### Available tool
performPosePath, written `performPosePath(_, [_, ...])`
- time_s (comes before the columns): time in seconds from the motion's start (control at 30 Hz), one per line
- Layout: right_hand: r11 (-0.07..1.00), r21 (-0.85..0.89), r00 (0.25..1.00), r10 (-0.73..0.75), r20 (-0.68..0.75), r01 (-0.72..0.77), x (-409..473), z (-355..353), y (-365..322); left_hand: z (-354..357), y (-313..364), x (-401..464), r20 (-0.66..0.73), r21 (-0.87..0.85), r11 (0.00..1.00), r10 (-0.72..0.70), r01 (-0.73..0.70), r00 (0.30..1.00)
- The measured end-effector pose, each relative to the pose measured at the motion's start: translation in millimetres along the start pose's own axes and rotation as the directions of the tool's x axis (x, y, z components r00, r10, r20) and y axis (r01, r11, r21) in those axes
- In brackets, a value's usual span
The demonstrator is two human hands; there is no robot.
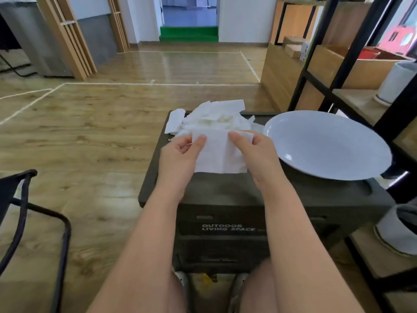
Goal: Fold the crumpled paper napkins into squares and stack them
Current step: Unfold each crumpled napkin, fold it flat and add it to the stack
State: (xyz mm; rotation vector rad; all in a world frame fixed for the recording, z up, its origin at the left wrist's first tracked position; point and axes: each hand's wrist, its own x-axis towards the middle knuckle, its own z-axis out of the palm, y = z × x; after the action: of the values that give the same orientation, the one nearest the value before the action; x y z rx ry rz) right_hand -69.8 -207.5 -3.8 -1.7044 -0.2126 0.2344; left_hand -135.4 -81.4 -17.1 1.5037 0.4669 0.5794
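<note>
So, nearest to me I've got both forearms reaching out over a dark box [225, 224] with "OUTDOOR LIVING SPACE" printed on its front, and its flat top is what I'm working on. My left hand [180, 152] and right hand [255, 150] are both on one white napkin [220, 154], each pinching an upper corner with the thumb on the near face and the other fingers tucked behind the sheet. It hangs down between the two hands as a roughly squarish sheet, lower edge close to the box top, though I can't tell if it actually touches. Just behind it is the heap of crumpled napkins [216, 116], a messy white heap at the far edge of the box, with one piece sticking out over the left side. Over to the right of the heap, a big white plate [327, 145] sits on the box top, its rim poking past the right edge. Off to my left there's a black chair frame [22, 199] on the wood floor [90, 123]. On my right is a black-framed shelf unit [338, 71] with wooden boards, and way at the back a doorway with a green step [189, 33].
</note>
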Motion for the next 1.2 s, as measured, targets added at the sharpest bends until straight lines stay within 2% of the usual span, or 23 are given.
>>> performPosePath(0.2, [0.989, -0.147, 0.999, 0.015, 0.038, -0.009, -11.3, -0.4, 12.4, -4.9, -20.9, -9.4, -0.066, 0.198, 0.977, -0.064, 0.076, 0.996])
performPosePath(0.27, [0.967, -0.255, 0.999, 0.000, 0.034, 0.009, -11.1, -1.1, 18.3, -6.4, -24.6, -9.0, -0.066, 0.322, 0.944, -0.050, 0.069, 0.997])
performPosePath(0.37, [0.862, -0.504, 0.997, -0.070, -0.022, 0.050, -5.4, 0.7, 26.4, -7.5, -26.2, -9.5, -0.039, 0.570, 0.822, 0.016, 0.009, 0.999])
performPosePath(0.5, [0.780, -0.620, 0.992, -0.126, -0.029, 0.081, 2.6, 3.0, 27.8, -5.6, -22.4, -10.7, -0.074, 0.736, 0.677, 0.071, 0.007, 0.995])
performPosePath(0.67, [0.803, -0.593, 0.998, -0.039, 0.053, 0.064, 11.1, 3.7, 25.6, -16.1, -18.8, -0.9, -0.098, 0.765, 0.641, 0.032, 0.055, 0.995])
performPosePath(0.8, [0.771, -0.636, 0.995, 0.033, 0.089, 0.031, 11.1, 0.8, 27.0, -28.1, -16.7, 6.8, -0.051, 0.723, 0.686, -0.071, 0.085, 0.996])
performPosePath(1.0, [0.741, -0.672, 0.997, 0.043, 0.068, 0.014, 8.0, -3.3, 30.8, -36.1, -12.2, 12.6, -0.018, 0.739, 0.662, -0.160, 0.121, 0.987])
performPosePath(1.2, [0.725, -0.689, 0.998, 0.030, 0.053, 0.015, 7.2, -4.0, 29.6, -34.8, -13.4, 13.2, -0.014, 0.776, 0.618, -0.188, 0.130, 0.982])
